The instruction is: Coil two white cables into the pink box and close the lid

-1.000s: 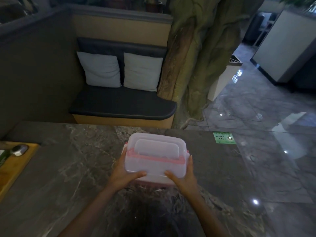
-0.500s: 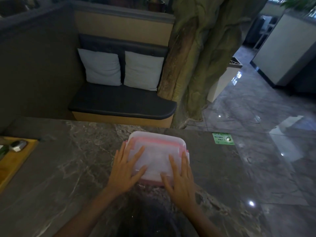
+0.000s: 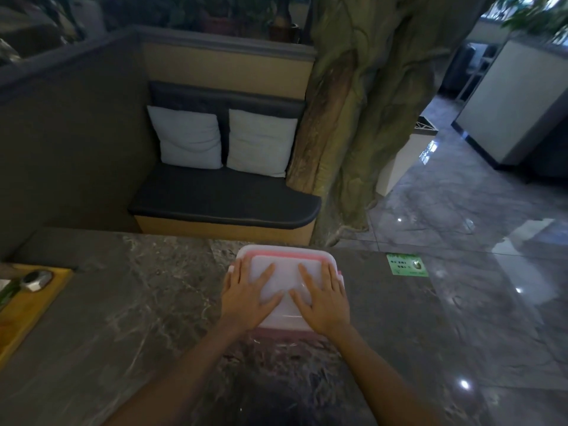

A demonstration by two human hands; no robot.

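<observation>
Both our palms flat on the shut pink box

Our left hand (image 3: 247,298) and right hand (image 3: 322,299) lie open, fingers spread, on the lid (image 3: 285,269) of the pink box (image 3: 284,329), which sits on the marble table (image 3: 138,302); no cables visible

Box (image 3: 285,262) sits on the bench (image 3: 123,318), centre of frame, near the bench's far edge. Lid (image 3: 287,279) lies on top of the box. Left hand (image 3: 246,299) rests flat on the lid's left half; right hand (image 3: 322,299) flat on its right half; thumbs point toward each other, apart. Board (image 3: 33,305) lies on the bench at the left edge of frame, with a small object (image 3: 37,279) on its far end. Sticker (image 3: 407,265) lies on the bench right of the box. Behind the bench, upper centre: seat (image 3: 221,204) carrying two cushions (image 3: 187,138) side by side. Tree trunk (image 3: 353,118) stands right of the seat.
</observation>
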